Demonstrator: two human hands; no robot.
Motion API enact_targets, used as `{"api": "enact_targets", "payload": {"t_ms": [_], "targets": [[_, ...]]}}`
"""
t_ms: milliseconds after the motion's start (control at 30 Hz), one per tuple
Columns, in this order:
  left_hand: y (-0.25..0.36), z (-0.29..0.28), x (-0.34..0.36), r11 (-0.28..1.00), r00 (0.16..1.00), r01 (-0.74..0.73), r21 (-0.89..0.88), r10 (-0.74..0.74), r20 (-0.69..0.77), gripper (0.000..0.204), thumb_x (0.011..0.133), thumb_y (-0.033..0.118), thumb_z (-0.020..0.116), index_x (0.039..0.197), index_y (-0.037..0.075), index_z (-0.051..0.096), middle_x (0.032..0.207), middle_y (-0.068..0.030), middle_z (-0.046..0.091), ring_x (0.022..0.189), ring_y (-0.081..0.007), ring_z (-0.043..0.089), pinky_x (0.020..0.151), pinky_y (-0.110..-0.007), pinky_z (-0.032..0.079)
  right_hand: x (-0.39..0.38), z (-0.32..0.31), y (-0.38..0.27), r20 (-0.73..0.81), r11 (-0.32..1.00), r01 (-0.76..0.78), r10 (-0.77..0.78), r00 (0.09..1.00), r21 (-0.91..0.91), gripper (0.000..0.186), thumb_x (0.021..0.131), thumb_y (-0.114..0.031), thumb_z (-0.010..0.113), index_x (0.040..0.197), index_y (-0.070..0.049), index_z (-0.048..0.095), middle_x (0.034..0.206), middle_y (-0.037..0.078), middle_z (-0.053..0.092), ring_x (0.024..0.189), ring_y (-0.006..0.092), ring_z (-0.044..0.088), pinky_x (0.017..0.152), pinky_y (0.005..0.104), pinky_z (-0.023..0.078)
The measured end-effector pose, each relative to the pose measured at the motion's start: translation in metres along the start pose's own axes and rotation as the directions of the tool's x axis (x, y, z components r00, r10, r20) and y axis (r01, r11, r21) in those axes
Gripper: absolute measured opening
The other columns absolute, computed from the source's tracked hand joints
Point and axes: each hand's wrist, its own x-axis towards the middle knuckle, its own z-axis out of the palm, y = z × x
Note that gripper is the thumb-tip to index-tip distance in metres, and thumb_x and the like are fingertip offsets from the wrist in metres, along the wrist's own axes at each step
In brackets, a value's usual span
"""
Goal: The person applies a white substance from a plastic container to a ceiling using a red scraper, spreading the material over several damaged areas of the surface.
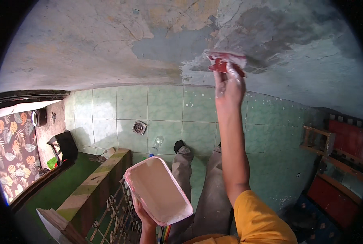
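Right fingers are pinched on a red scraper, white smears on both, and that right hand is way out at the patchy wall. Left hand has the tub by its side, fingertips kinda hidden, tub open-side up by the legs. Further out there's green tile with a drain.

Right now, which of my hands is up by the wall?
Your right hand: it holds the red spreader up by the wall, while your left hand holds the tub down by your legs.
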Motion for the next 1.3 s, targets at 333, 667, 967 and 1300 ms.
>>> {"api": "enact_targets", "payload": {"t_ms": [333,667,967,1300], "targets": [[0.002,0.014,-0.006,0.997,0.997,-0.025,-0.075,0.02,-0.074,0.047,0.103,0.042,0.037,0.135,0.009,0.048,0.121,-0.0087,0.058,0.107,-0.023,0.062,0.092,-0.039,0.052,0.054,-0.115,0.116,-0.266,0.968,-0.248,0.246,0.932,0.029,0.032,0.094,0.0,0.051,0.126,0.0,0.05,0.117,0.013,0.06,0.107,0.028,0.064,0.097,0.0471,0.055],[-0.008,-0.005,0.011,0.995,0.998,-0.064,-0.076,0.065,0.021,0.055,0.105,0.038,0.038,0.145,0.001,0.041,0.138,-0.0105,0.05,0.125,-0.021,0.049,0.106,-0.036,0.039,0.056,-0.038,0.14,-0.195,0.988,-0.153,0.152,0.969,0.01,0.02,0.098,-0.002,0.051,0.117,0.001,0.053,0.111,0.011,0.059,0.097,0.0231,0.064,0.095,0.0388,0.058],[0.008,0.031,-0.019,0.993,0.999,-0.032,-0.113,0.036,0.035,0.053,0.104,0.043,0.041,0.145,0.008,0.043,0.134,-0.0076,0.054,0.119,-0.022,0.056,0.101,-0.037,0.047,-0.063,-0.033,-0.046,0.091,0.997,0.025,-0.018,0.996,-0.078,0.035,0.096,-0.01,0.062,0.127,0.002,0.053,0.123,0.012,0.061,0.113,0.0257,0.062,0.101,0.0422,0.051],[0.033,0.13,-0.082,0.961,0.926,-0.267,-0.077,0.278,0.257,0.059,0.107,0.041,0.035,0.151,0.002,0.036,0.151,-0.0112,0.039,0.137,-0.0222,0.039,0.114,-0.036,0.031,-0.223,-0.063,-0.219,0.215,0.826,-0.171,0.33,0.919,-0.536,0.023,0.097,-0.016,0.063,0.115,-0.003,0.058,0.098,0.004,0.065,0.081,0.0108,0.065,0.065,0.0247,0.053]]}}
